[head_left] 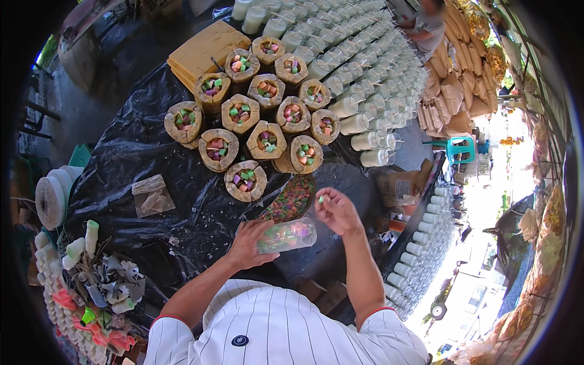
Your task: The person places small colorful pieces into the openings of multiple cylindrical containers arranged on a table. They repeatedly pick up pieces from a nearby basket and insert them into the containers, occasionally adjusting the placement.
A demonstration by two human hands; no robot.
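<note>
My left hand point(248, 244) is closed around a clear plastic container point(289, 236), tilted on its side, with pink, green and purple chunks inside. Just right of its open end, my right hand point(338, 212) pinches a small green chunk point(321, 199). Beyond both hands stand several tan, rough-walled round moulds point(246, 181), grouped close together and holding chunks in mixed colours. Between the container and the moulds lies a long curved piece point(291, 198) speckled with many colours, partly hidden by the container.
Rows of white candles in glasses point(365, 121) cover the far right. A stack of tan sheets point(207, 52) lies behind the moulds on black plastic sheeting point(128, 164). A small clear bag point(152, 196) is at left. Another person point(426, 27) stands at the far right.
</note>
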